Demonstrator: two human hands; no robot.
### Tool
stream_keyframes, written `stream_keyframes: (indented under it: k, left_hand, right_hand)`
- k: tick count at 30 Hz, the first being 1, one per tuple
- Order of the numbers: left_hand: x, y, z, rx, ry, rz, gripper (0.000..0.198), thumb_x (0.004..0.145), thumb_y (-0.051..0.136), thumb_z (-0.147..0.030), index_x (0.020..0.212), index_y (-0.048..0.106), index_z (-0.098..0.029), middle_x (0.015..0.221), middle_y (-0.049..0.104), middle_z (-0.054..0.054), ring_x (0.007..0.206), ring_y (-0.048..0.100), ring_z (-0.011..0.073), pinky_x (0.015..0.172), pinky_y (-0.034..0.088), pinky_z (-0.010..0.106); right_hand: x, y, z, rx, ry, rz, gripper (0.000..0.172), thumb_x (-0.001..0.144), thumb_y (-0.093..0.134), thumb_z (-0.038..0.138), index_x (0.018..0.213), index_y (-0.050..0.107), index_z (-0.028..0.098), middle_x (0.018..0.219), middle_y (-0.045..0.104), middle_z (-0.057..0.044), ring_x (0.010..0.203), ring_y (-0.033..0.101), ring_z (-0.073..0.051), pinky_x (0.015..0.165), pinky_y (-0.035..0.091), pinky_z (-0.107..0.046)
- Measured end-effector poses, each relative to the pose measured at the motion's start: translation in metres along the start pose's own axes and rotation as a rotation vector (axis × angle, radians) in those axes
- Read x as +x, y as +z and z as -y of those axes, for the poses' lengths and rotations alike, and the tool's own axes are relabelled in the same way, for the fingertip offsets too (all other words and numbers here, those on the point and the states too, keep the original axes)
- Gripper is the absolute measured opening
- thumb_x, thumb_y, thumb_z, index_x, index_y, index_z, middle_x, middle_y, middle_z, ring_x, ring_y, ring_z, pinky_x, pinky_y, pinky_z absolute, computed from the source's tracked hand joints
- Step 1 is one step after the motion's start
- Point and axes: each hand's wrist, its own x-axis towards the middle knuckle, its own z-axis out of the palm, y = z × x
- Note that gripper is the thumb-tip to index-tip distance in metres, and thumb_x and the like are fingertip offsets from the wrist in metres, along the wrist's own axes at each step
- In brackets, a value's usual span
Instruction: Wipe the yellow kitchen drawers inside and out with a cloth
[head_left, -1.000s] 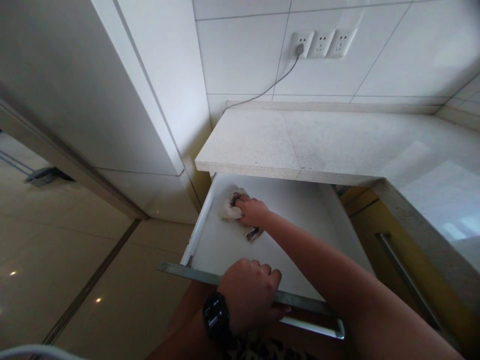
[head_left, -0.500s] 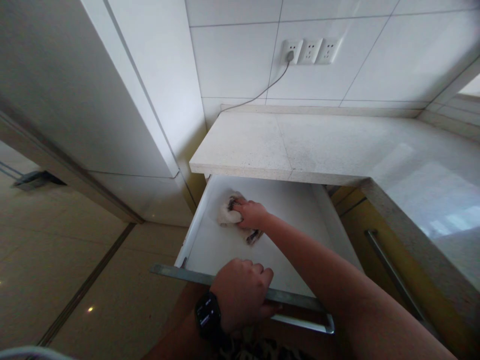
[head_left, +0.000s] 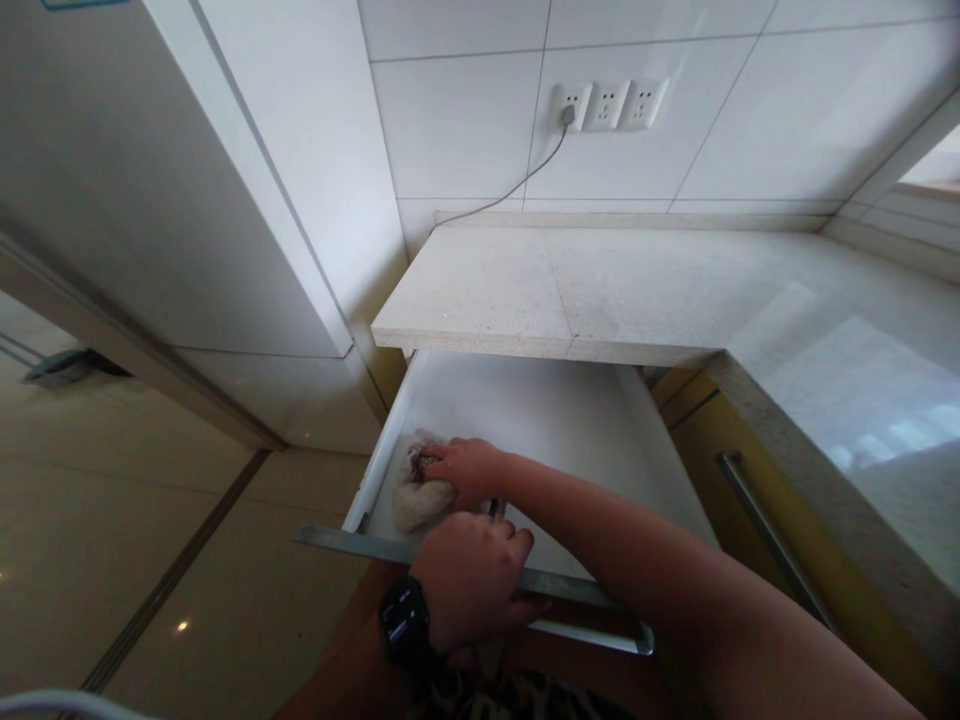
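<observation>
A whitish cloth (head_left: 421, 503) with dark patches lies bunched on the floor of a pulled-out white drawer (head_left: 559, 425), near its front left corner. My right hand (head_left: 471, 470) presses down on the cloth with its fingers closed over it. My left hand (head_left: 471, 572), with a black watch (head_left: 405, 618) at the wrist, is wrapped over the top edge of the drawer front (head_left: 345, 541). Its fingertips reach just inside, close to the cloth. Part of the cloth is hidden behind my hands.
Above the drawer runs a pale stone countertop (head_left: 480, 290). A plug with a grey cord (head_left: 541, 165) sits in one of the wall sockets (head_left: 606, 105). At the left stands a tall white cabinet (head_left: 247, 190); a yellowish cupboard with a metal handle (head_left: 772, 535) is on the right.
My right hand has moved the cloth toward the drawer's front left corner. My left hand keeps its place on the drawer front. The camera view has shifted slightly.
</observation>
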Motion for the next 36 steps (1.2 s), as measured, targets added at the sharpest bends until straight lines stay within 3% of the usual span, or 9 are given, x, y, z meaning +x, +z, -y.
stream_keyframes:
  k: [4,9,12,15,17,21,29,33,36]
  left_hand:
    - [0.000,-0.001,-0.001,-0.013,-0.010,0.006,0.042,0.084,0.060,-0.063,0.097,0.062,-0.023,0.090,0.073,0.005,0.083,0.069,0.0273,0.072,0.053,0.039]
    - [0.001,0.000,0.000,-0.016,-0.003,0.024,0.039,0.081,0.064,-0.059,0.096,0.062,-0.022,0.091,0.072,0.005,0.084,0.069,0.0271,0.074,0.053,0.039]
    - [0.001,0.000,0.000,-0.017,0.000,0.027,0.039,0.079,0.067,-0.057,0.097,0.062,-0.023,0.091,0.072,0.005,0.084,0.069,0.0272,0.074,0.053,0.039]
    - [0.001,0.001,0.000,-0.025,0.000,0.024,0.038,0.077,0.069,-0.056,0.096,0.062,-0.023,0.091,0.072,0.004,0.083,0.069,0.0270,0.073,0.053,0.039]
    - [0.001,0.001,-0.001,-0.028,-0.004,0.020,0.038,0.078,0.068,-0.056,0.096,0.062,-0.023,0.090,0.072,0.004,0.083,0.069,0.0271,0.072,0.053,0.039]
    - [0.001,0.000,-0.002,-0.030,-0.011,0.019,0.037,0.079,0.068,-0.055,0.096,0.062,-0.023,0.090,0.072,0.004,0.083,0.069,0.0271,0.073,0.053,0.039]
    - [0.001,-0.001,-0.001,-0.012,-0.019,0.025,0.041,0.079,0.067,-0.059,0.098,0.062,-0.023,0.092,0.072,0.005,0.085,0.069,0.0278,0.073,0.053,0.040]
    - [0.000,0.000,-0.002,-0.026,-0.014,0.019,0.041,0.081,0.065,-0.060,0.098,0.062,-0.022,0.091,0.072,0.005,0.084,0.069,0.0275,0.074,0.053,0.039]
    - [0.000,0.000,-0.001,-0.035,-0.014,0.026,0.040,0.081,0.065,-0.059,0.097,0.062,-0.022,0.090,0.072,0.005,0.084,0.068,0.0272,0.074,0.053,0.039]
  right_hand:
    - [-0.011,-0.009,-0.035,0.008,0.205,-0.074,0.057,0.074,0.069,0.051,0.128,0.059,0.036,0.151,0.046,-0.003,0.109,0.063,-0.029,0.089,0.051,-0.043]
    - [-0.062,-0.014,-0.105,0.017,0.826,-0.137,0.062,0.078,0.066,0.050,0.136,0.056,0.029,0.142,0.053,-0.013,0.110,0.063,-0.029,0.091,0.049,-0.040]
    - [-0.096,-0.012,-0.131,0.001,0.981,-0.157,0.060,0.084,0.060,0.048,0.135,0.056,0.017,0.132,0.058,-0.022,0.111,0.063,-0.034,0.088,0.049,-0.042]
    - [-0.112,-0.009,-0.139,-0.008,1.104,-0.175,0.057,0.084,0.060,0.050,0.131,0.058,0.017,0.126,0.061,-0.023,0.111,0.063,-0.034,0.087,0.049,-0.042]
    - [-0.108,-0.008,-0.134,-0.008,1.084,-0.178,0.055,0.084,0.061,0.047,0.130,0.058,0.017,0.126,0.061,-0.022,0.109,0.063,-0.033,0.087,0.048,-0.041]
    - [-0.073,-0.007,-0.101,0.013,0.850,-0.172,0.056,0.081,0.064,0.044,0.130,0.058,0.019,0.132,0.058,-0.019,0.106,0.063,-0.030,0.088,0.048,-0.037]
    - [-0.007,-0.001,-0.018,-0.009,0.165,-0.069,0.058,0.072,0.071,0.050,0.126,0.060,0.032,0.147,0.049,-0.007,0.106,0.063,-0.029,0.087,0.051,-0.041]
    - [-0.011,-0.005,-0.029,-0.008,0.217,-0.072,0.058,0.073,0.071,0.047,0.128,0.059,0.033,0.150,0.046,-0.006,0.108,0.063,-0.029,0.087,0.052,-0.041]
    - [-0.026,-0.009,-0.063,-0.003,0.444,-0.117,0.059,0.075,0.069,0.045,0.131,0.057,0.030,0.147,0.049,-0.009,0.112,0.061,-0.028,0.093,0.048,-0.039]
